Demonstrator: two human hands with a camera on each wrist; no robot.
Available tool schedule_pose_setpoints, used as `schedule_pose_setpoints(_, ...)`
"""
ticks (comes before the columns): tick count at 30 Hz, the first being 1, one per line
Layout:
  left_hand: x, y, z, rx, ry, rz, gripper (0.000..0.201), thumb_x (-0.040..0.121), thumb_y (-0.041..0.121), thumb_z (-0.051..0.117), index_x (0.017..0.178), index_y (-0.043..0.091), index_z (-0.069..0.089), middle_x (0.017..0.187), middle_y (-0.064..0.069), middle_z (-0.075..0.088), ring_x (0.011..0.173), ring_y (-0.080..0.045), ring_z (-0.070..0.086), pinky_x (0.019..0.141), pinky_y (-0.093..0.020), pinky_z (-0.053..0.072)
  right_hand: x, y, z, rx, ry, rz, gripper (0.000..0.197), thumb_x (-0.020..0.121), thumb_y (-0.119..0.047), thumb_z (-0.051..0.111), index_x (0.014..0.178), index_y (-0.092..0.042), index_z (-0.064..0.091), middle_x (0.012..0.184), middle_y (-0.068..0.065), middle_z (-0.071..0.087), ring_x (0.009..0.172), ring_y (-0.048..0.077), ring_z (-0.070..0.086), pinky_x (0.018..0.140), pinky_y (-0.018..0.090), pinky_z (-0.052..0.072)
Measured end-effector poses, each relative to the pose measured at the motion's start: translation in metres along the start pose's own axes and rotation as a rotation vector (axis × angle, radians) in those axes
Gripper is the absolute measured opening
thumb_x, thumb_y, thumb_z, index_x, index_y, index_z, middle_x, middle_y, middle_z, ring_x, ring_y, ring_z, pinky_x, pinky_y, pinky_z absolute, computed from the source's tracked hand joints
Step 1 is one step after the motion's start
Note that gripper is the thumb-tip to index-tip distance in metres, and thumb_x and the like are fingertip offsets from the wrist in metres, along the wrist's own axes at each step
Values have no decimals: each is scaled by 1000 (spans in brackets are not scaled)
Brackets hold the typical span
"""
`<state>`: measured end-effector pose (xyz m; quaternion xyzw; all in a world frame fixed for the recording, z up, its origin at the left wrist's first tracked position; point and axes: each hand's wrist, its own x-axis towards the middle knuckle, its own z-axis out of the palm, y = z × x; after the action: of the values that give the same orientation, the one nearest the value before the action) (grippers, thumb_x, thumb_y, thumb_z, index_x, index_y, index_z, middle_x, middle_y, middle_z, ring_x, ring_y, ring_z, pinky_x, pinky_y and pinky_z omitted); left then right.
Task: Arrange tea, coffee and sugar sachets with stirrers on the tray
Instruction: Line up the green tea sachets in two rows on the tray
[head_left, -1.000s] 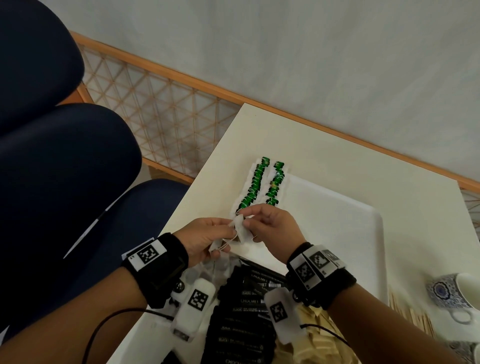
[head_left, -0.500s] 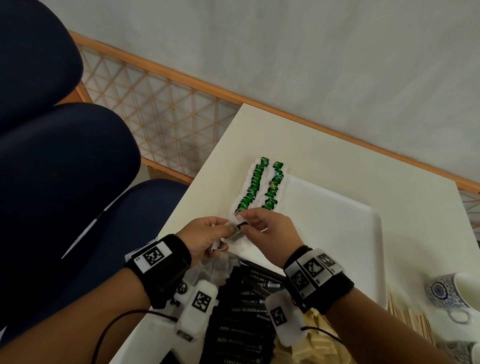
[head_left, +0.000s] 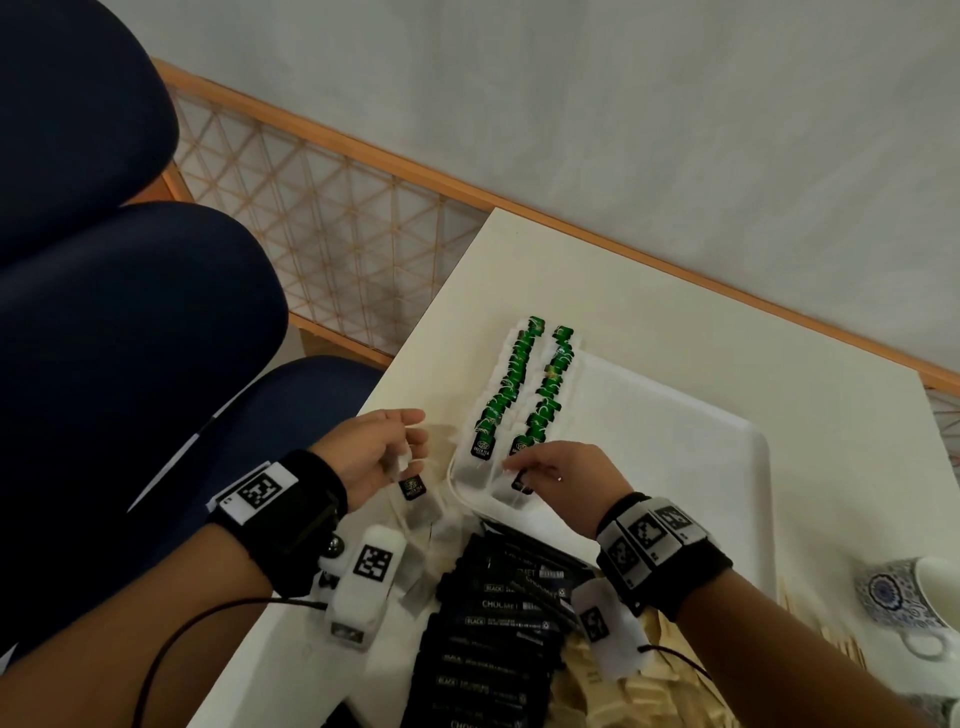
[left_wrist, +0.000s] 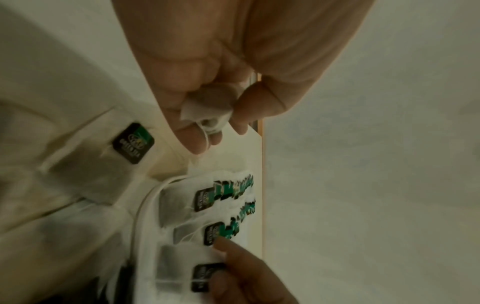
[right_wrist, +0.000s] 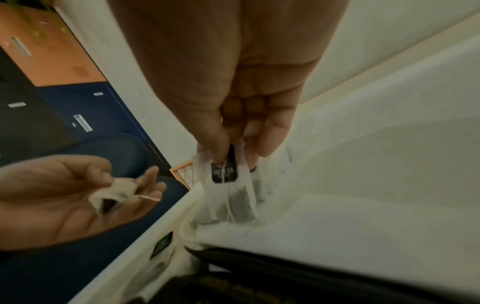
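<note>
Two rows of green-tagged tea bags lie along the left edge of the white tray. My right hand pinches a tea bag by its top, with the dark tag hanging in front, at the near end of those rows just over the tray. My left hand is off the tray's left side and pinches a crumpled tea bag between thumb and fingers. Another loose tea bag lies on the table near it.
A stack of black coffee sachets and beige sachets lie near me. Wooden stirrers and a patterned cup sit to the right. Blue chairs stand left of the table edge.
My hands were together over the tray's near-left corner holding tea bags. They have separated: the right moved onto the tray with one bag, the left drew back left with the crumpled one.
</note>
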<state>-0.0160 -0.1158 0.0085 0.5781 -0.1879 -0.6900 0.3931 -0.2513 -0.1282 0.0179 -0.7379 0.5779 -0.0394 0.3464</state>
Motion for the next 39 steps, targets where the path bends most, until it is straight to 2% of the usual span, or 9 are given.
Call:
schedule_pose_setpoints(9, -3, 1, 11, -68, -50, -25, 22, 97, 10, 50, 116, 4, 59, 102, -15, 66, 89, -25, 64, 75, -35, 58, 18, 3, -2, -37, 128, -24, 28, 92, -16, 55, 116, -28, 63, 109, -6, 61, 91, 8, 56, 88, 27, 48)
schedule_pose_setpoints(12, -4, -1, 22, -91, -79, -98, 39, 100, 37, 40, 111, 6, 62, 106, -15, 65, 96, -25, 60, 84, -37, 52, 12, -6, -2, 0, 240, -172, 24, 90, -21, 61, 111, -29, 65, 103, -10, 56, 89, 7, 53, 84, 27, 48)
schedule_pose_setpoints(16, -8, -2, 35, -142, -163, -158, 65, 98, 53, 29, 117, 0, 62, 105, -16, 62, 90, -23, 60, 74, -33, 53, -3, -33, 7, 65, 216, -374, 28, 81, -33, 71, 108, -31, 68, 95, -13, 60, 82, 0, 52, 74, 14, 43)
schedule_pose_setpoints(19, -13, -3, 42, -129, -234, -181, 74, 96, 60, 26, 113, -3, 61, 99, -17, 67, 84, -25, 65, 69, -33, 55, -5, -41, 20, -19, 176, -398, 39, 77, -38, 73, 115, -30, 65, 102, -7, 63, 89, 6, 53, 79, 22, 45)
schedule_pose_setpoints(21, -12, -4, 42, -133, -275, -193, 79, 95, 62, 25, 118, -5, 59, 112, -21, 63, 96, -29, 62, 77, -36, 54, -5, -43, 21, -60, 156, -355, 41, 81, -37, 69, 121, -35, 61, 104, -8, 61, 90, 7, 50, 81, 25, 45)
schedule_pose_setpoints(25, -11, -7, 38, -122, -290, -178, 62, 98, 46, 32, 118, -5, 60, 107, -20, 61, 93, -26, 58, 86, -34, 51, -5, -42, 13, 35, 167, -311, 27, 89, -26, 63, 115, -31, 66, 94, -6, 63, 80, 5, 54, 74, 22, 47)
schedule_pose_setpoints(30, -12, -14, 38, 88, -230, -72, 16, 92, 9, 57, 106, 7, 64, 92, -13, 61, 79, -19, 61, 74, -29, 53, -2, -35, 6, 318, 172, -123, 27, 88, -7, 61, 111, -19, 70, 89, -9, 69, 75, -4, 61, 74, 13, 47)
schedule_pose_setpoints(34, -11, -20, 30, 261, -164, 1, 5, 89, 7, 62, 90, 11, 64, 81, -9, 64, 68, -15, 60, 63, -25, 48, 3, -33, -2, 409, 196, -76, 28, 88, -7, 60, 108, -24, 70, 82, -12, 66, 65, -8, 59, 72, 14, 49)
schedule_pose_setpoints(39, -11, -19, 8, 334, -20, 71, 9, 89, 5, 62, 93, 13, 66, 86, -6, 65, 71, -13, 59, 58, -19, 52, 5, -33, -3, 154, 136, -158, 33, 90, -4, 53, 108, -27, 69, 99, -10, 69, 82, -5, 60, 79, 12, 47)
